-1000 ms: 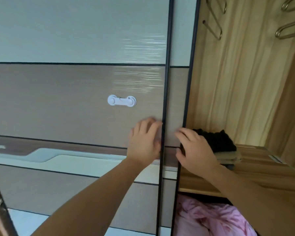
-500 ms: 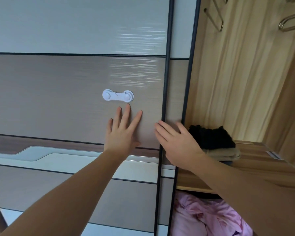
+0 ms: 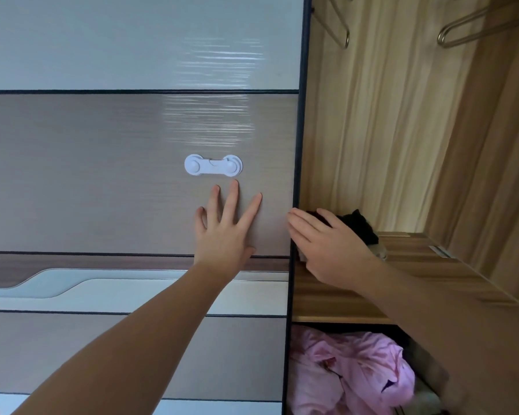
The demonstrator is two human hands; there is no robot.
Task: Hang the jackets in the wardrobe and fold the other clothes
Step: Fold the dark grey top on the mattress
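Observation:
The wardrobe's sliding door (image 3: 102,175) fills the left, its dark edge near the middle. My left hand (image 3: 225,229) presses flat on the door with fingers spread, just below a white child lock (image 3: 212,165). My right hand (image 3: 327,244) lies with straight fingers against the door's edge, in front of a folded stack topped by a black garment (image 3: 360,226) on the wooden shelf (image 3: 402,283). A crumpled pink garment (image 3: 351,372) lies in the compartment below. Both hands hold nothing.
Metal hangers (image 3: 474,25) hang at the top right inside the open wardrobe section, whose back and side are light wood panels (image 3: 402,130). The shelf's front edge (image 3: 336,319) runs just under my right forearm.
The inner door panel has slid left behind the outer one, widening the opening. My left hand moved left and flattened on the door; my right hand followed the edge leftward.

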